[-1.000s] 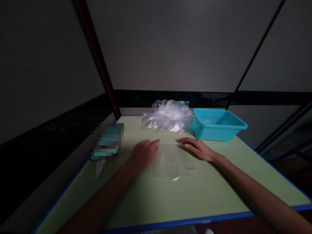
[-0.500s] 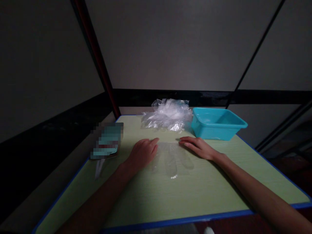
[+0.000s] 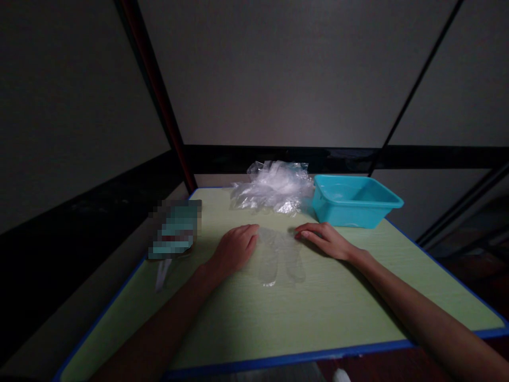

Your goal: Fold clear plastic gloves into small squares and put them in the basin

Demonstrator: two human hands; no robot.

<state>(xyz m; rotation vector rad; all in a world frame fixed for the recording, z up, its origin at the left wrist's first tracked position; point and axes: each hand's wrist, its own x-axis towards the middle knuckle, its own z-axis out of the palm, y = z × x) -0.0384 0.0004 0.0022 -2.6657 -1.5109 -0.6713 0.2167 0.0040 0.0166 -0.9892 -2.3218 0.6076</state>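
Note:
A thin, see-through disposable plastic glove [image 3: 270,260] lies on the green table between my hands, with finger-like lobes pointing toward me. At its far left corner, my left hand [image 3: 235,246] is closed, the fingers bent together over the film. My right hand [image 3: 324,239] has its thumb and fingertips drawn together on the glove's far right corner. The glove's outer edges are faint against the tabletop. Behind both hands sits a crumpled heap of clear plastic film [image 3: 276,188].
A turquoise plastic basket [image 3: 350,215] stands at the back right, beside the heap. At the left edge lies a blurred-out flat object [image 3: 175,231] with a pale strap [image 3: 162,275]. The table [image 3: 278,329] has a blue rim, with wall panels behind and to the left.
The plastic glove has shifted left and slightly away from me, its lobes now closer to my left hand. My left index finger has curled in; the right fingers have bent more.

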